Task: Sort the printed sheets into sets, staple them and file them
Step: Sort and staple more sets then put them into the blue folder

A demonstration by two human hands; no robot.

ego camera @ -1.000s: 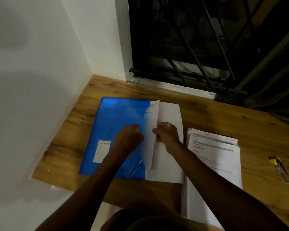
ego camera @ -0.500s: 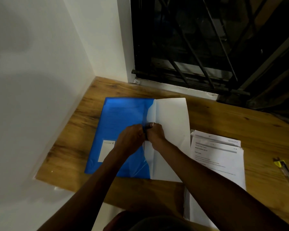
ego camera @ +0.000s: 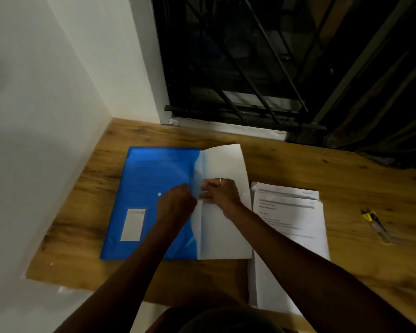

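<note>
Now filing: one set is going into the folder.
On the counter (ego camera: 298,169) the blue folder (ego camera: 151,179) lies at 9 o'clock of the white set (ego camera: 226,164), which sits partly under its open edge. The loose stack (ego camera: 296,224) is at 3 o'clock. The left hand (ego camera: 178,204) pinches the cover's edge with curled fingers. The right hand (ego camera: 222,194) lies on the set; whether it pinches or presses I cannot tell. Best to lift the cover well and slide the set in flat and square, so it does not buckle.

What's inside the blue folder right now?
White sheets stick out of the blue folder at its open right side, under the right hand. Faint print shows through its cover. How many sheets are inside, the cover hides.
</note>
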